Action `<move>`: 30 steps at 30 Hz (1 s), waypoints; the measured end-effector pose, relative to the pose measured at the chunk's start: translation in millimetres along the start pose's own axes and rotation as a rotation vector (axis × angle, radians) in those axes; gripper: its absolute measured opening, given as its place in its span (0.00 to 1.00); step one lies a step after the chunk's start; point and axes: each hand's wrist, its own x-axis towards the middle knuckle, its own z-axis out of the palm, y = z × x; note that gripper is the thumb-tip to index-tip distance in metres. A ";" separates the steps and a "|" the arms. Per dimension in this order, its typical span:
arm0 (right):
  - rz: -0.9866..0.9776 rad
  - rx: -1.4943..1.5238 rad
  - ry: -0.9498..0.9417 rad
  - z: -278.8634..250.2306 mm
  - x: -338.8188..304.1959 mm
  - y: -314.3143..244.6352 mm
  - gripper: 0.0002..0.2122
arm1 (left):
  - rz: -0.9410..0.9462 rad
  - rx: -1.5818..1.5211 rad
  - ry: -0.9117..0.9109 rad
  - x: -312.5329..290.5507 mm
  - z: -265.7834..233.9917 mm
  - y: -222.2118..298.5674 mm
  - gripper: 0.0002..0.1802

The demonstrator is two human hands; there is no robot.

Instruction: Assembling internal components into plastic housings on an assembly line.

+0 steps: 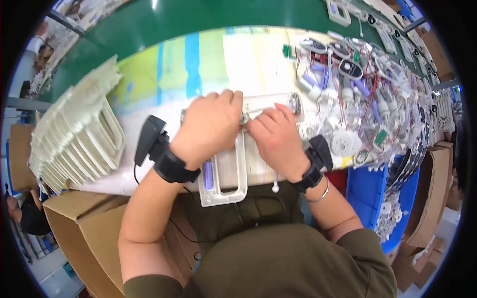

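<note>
the left hand is closed over the upper end of a white plastic housing lying at the near table edge. the right hand pinches a small metal part against that end. a purple cell already sits inside the housing, so fitting appears partly done; closure remains. stacked white frames lie left, loose wired components right.
</note>
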 end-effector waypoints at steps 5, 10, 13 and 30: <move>0.141 0.238 0.201 -17.8 9.7 -0.6 0.12 | 0.054 0.089 -0.086 42.0 -7.9 -24.6 0.17; 0.153 0.383 0.038 -35.2 2.3 4.9 0.12 | 0.095 0.218 -0.017 137.9 -46.4 -109.8 0.17; 0.083 0.373 -0.087 -35.7 -0.3 3.7 0.11 | 0.072 0.210 -0.035 192.2 -52.7 -172.8 0.19; 0.160 0.507 -0.132 -51.0 -12.3 5.7 0.08 | -0.233 0.350 0.331 211.5 -112.0 -310.1 0.24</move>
